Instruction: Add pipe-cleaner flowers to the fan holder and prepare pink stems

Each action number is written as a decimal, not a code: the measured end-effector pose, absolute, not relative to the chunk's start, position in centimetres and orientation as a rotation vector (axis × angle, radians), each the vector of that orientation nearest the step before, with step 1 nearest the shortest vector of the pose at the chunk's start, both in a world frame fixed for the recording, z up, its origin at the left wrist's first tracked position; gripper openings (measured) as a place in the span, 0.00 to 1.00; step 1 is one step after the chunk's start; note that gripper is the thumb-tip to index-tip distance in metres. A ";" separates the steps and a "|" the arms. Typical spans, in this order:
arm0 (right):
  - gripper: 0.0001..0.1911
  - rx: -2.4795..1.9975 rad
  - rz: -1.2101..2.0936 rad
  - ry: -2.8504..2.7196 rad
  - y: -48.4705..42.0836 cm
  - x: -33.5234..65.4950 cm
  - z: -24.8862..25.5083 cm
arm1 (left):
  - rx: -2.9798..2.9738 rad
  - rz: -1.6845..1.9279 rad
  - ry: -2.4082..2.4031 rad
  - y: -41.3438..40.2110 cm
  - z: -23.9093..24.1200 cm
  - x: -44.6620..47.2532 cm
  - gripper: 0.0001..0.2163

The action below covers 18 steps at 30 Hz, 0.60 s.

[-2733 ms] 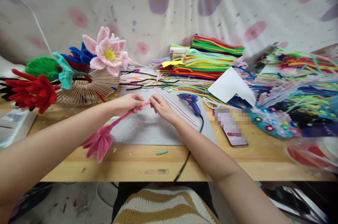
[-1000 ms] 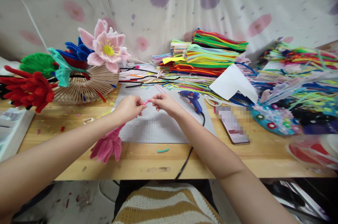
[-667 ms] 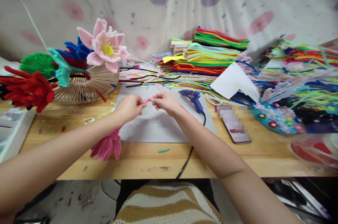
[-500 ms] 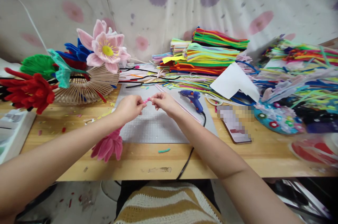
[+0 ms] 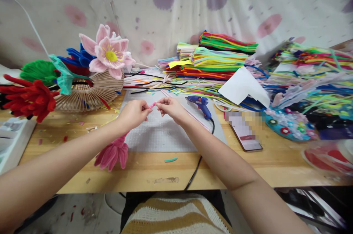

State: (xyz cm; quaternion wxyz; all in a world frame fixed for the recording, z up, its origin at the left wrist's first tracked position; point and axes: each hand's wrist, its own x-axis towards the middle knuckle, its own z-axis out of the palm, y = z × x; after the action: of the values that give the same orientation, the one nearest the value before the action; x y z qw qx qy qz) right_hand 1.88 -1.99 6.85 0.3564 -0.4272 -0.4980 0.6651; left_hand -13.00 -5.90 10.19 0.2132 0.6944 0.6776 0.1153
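Observation:
Between my two hands is a short pink pipe cleaner piece (image 5: pixel 152 105), pinched at both ends above the grey cutting mat (image 5: pixel 162 138). My left hand (image 5: pixel 135 111) is closed on its left end, and my right hand (image 5: pixel 168 108) pinches the right end with thumb and fingertips. The fingers cover much of the piece, so its full shape is hidden. Below my left forearm a deep pink fuzzy flower (image 5: pixel 113 154) lies on the table, partly covered by the arm. Right of my right hand rests a blue glue gun (image 5: pixel 200 105) on the mat.
Stacked pipe cleaner bundles (image 5: pixel 220 57) stand at the back. A wooden folding fan (image 5: pixel 96 92), a pale pink flower (image 5: pixel 110 52) and a red flower (image 5: pixel 30 98) sit at left. A phone (image 5: pixel 245 131) lies right. The glue gun's black cord (image 5: pixel 194 173) crosses the table's front edge.
Both hands keep hold of the pink piece in nearly the same place. The whole view has shifted slightly as the head moved; nothing on the table has been moved.

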 end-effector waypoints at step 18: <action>0.04 -1.063 1.655 -1.285 -1.9 1.5 6.5 | 1.860 0.414 1.860 -5.9 10.4 -13.1 0.10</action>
State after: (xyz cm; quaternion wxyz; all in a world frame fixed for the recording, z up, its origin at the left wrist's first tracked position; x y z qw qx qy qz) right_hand 1.47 -1.91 6.51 0.3859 -0.4175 -0.5046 0.6497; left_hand -13.09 -5.90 10.43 0.2372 0.6786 0.6785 0.1512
